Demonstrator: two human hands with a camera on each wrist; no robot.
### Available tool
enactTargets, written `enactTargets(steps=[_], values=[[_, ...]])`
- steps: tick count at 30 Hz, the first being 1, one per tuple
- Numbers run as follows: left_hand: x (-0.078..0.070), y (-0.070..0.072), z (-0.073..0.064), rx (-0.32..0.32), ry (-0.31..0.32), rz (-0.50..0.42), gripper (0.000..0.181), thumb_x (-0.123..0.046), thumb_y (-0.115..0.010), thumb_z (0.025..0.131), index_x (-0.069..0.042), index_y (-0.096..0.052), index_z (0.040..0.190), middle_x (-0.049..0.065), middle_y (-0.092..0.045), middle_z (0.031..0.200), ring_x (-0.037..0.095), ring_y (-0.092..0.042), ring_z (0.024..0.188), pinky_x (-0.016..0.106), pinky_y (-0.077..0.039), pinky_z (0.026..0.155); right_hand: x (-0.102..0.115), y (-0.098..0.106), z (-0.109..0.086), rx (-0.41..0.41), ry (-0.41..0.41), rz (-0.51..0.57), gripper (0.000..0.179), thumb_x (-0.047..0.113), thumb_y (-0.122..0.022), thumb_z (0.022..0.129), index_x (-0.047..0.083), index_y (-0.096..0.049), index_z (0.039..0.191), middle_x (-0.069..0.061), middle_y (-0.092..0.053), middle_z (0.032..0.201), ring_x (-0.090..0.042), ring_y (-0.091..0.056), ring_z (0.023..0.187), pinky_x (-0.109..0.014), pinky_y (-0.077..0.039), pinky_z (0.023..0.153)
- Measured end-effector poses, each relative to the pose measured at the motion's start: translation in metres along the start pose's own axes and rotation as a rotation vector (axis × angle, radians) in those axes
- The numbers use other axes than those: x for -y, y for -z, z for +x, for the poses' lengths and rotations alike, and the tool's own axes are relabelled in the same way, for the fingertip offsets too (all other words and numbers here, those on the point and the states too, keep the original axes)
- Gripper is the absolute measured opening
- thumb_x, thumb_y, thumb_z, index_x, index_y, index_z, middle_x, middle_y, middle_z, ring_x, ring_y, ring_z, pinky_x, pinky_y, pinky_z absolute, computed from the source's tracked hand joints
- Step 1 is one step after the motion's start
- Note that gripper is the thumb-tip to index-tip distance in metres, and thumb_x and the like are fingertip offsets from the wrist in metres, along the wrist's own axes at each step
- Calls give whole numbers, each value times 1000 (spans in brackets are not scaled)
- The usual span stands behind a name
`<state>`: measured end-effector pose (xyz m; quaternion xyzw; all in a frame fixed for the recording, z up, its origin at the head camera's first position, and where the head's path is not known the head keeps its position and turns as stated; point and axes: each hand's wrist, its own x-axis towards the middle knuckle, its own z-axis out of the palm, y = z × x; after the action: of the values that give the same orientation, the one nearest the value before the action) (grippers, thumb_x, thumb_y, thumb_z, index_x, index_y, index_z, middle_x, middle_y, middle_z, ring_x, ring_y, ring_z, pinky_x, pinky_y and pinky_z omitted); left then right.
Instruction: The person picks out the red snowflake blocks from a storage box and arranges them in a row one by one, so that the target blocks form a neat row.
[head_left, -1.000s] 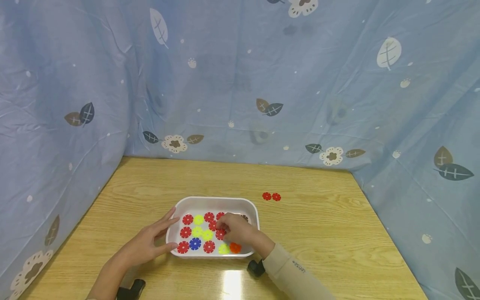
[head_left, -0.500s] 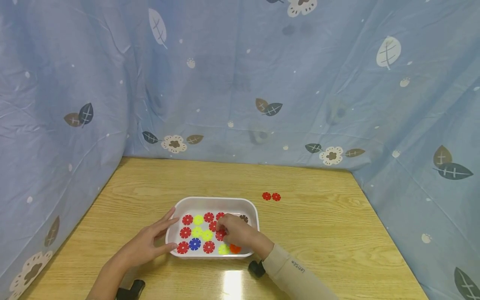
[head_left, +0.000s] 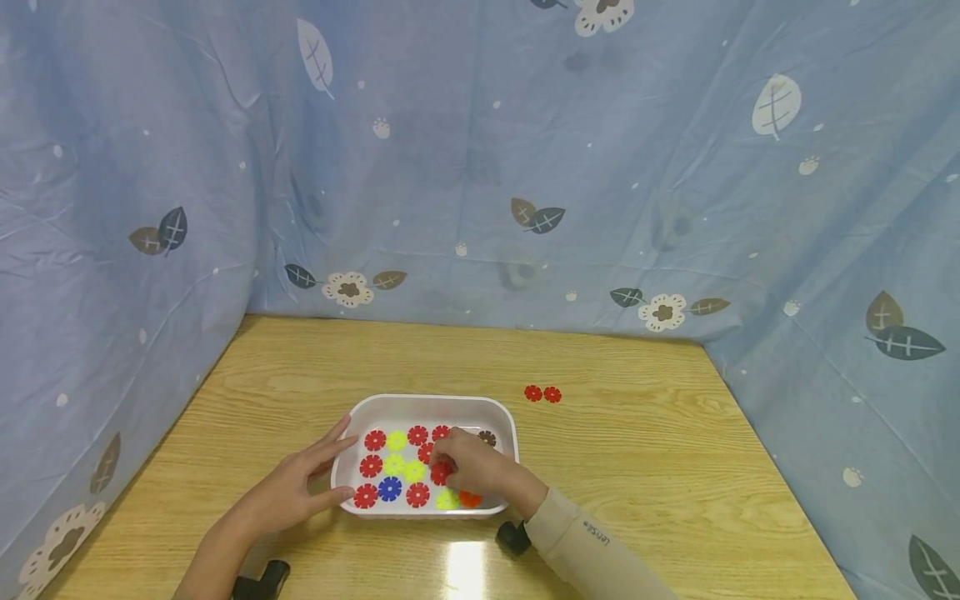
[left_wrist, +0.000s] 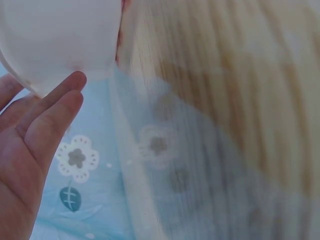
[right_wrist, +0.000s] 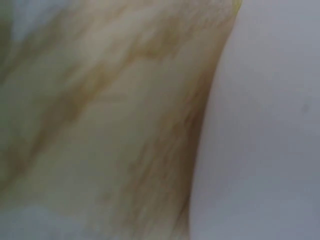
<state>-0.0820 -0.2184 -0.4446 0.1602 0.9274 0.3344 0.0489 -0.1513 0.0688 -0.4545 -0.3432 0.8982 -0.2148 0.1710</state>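
Note:
My left hand [head_left: 296, 487] lies along the left end of a white tray [head_left: 431, 399], fingers and thumb spread against its rim. In the left wrist view the fingers of that hand [left_wrist: 30, 145] look nearly straight beside the tray wall [left_wrist: 60, 40]. My right hand [head_left: 477, 463] reaches down inside the tray with curled fingers. At its fingertips is a red notched plastic disc [head_left: 440, 474], which it seems to pinch; the fingers partly hide the contact. Around it lie several similar discs, among them a yellow one [head_left: 414, 471], a blue one [head_left: 390, 488] and an orange one [head_left: 470, 499].
Two red discs [head_left: 543, 394] lie side by side on the wooden table [head_left: 637, 458], behind and right of the tray. A brown disc [head_left: 487, 437] is near the tray's right end. Blue patterned cloth [head_left: 465, 167] hangs behind and at both sides.
The red disc at my right fingertips has shifted slightly towards me and looks more tilted. My right hand has barely moved, and the left hand stays where it was.

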Motion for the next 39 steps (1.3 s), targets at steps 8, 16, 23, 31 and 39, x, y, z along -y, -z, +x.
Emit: enactTargets(steps=[8, 16, 23, 31, 39], values=[[-1, 0, 0, -5, 5, -1, 68, -44, -69, 83, -15, -47, 141, 3, -24, 158, 29, -37, 137, 49, -39, 105, 1, 1, -2, -24, -4, 11, 27, 2, -73, 78, 15, -71, 101, 7, -54, 96, -3, -46, 84, -14, -45, 77], [-2, -1, -1, -11, -17, 5, 67, -42, -69, 84, -14, -48, 140, 6, -24, 157, 31, -39, 135, 51, -40, 104, 0, 2, 0, -17, 25, 5, 31, 2, -72, 78, 14, -71, 107, 6, -62, 99, -3, -50, 85, -15, -46, 77], [-4, 1, 0, -7, -35, 6, 65, -40, -68, 85, -13, -47, 141, 8, -25, 157, 35, -39, 134, 55, -39, 103, -1, 5, -1, -25, 55, 78, 32, -1, -70, 78, 12, -71, 107, 5, -66, 97, -2, -54, 84, -14, -48, 76], [-2, 1, 0, 6, -10, -5, 69, -44, -68, 84, -14, -45, 142, 6, -23, 158, 32, -38, 136, 50, -40, 103, -2, 11, -3, -34, 30, 323, 32, -1, -68, 82, 11, -69, 112, 3, -69, 104, -6, -62, 92, -17, -52, 82], [-3, 2, 0, 6, -36, -3, 66, -42, -67, 86, -13, -46, 142, 8, -25, 157, 35, -37, 136, 53, -41, 102, -7, 21, -9, -92, 117, 429, 35, -12, -57, 83, 4, -68, 113, -7, -69, 108, -14, -64, 97, -20, -52, 87]])
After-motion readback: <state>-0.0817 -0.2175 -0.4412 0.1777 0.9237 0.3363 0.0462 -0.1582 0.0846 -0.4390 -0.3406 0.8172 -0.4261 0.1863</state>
